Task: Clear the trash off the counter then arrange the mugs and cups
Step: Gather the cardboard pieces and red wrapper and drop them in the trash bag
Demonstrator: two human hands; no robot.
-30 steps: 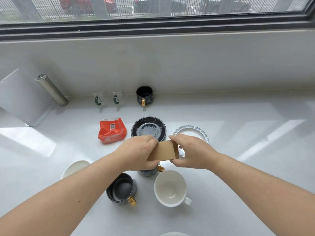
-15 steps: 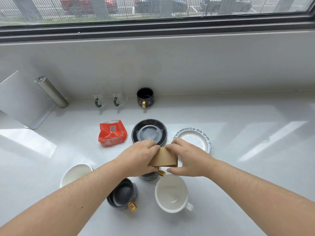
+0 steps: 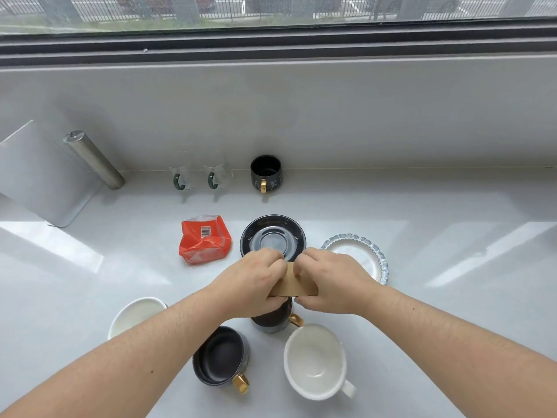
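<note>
I pinch the brown cardboard piece [image 3: 297, 286] between left hand [image 3: 254, 282] and right hand [image 3: 333, 282] — both closed on it, its long side running left-right above the dark mug [image 3: 272, 319].

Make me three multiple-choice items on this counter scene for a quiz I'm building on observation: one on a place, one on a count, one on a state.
1. Where does the orange wrapper lie?
A. Left of the black saucer
B. Inside the white mug
C. On the window ledge

2. How many clear glass cups with green handles stand at the back wall?
A. One
B. Two
C. Four

3. What is happening with the brown cardboard piece?
A. It lies flat on the counter
B. It sits under the saucer
C. Both hands hold it above a black mug

Answers:
1 A: the wrapper rests on the counter beside the saucer's left edge.
2 B: the left glass cup and the right glass cup stand side by side.
3 C: the left hand and the right hand pinch it between them.
</note>
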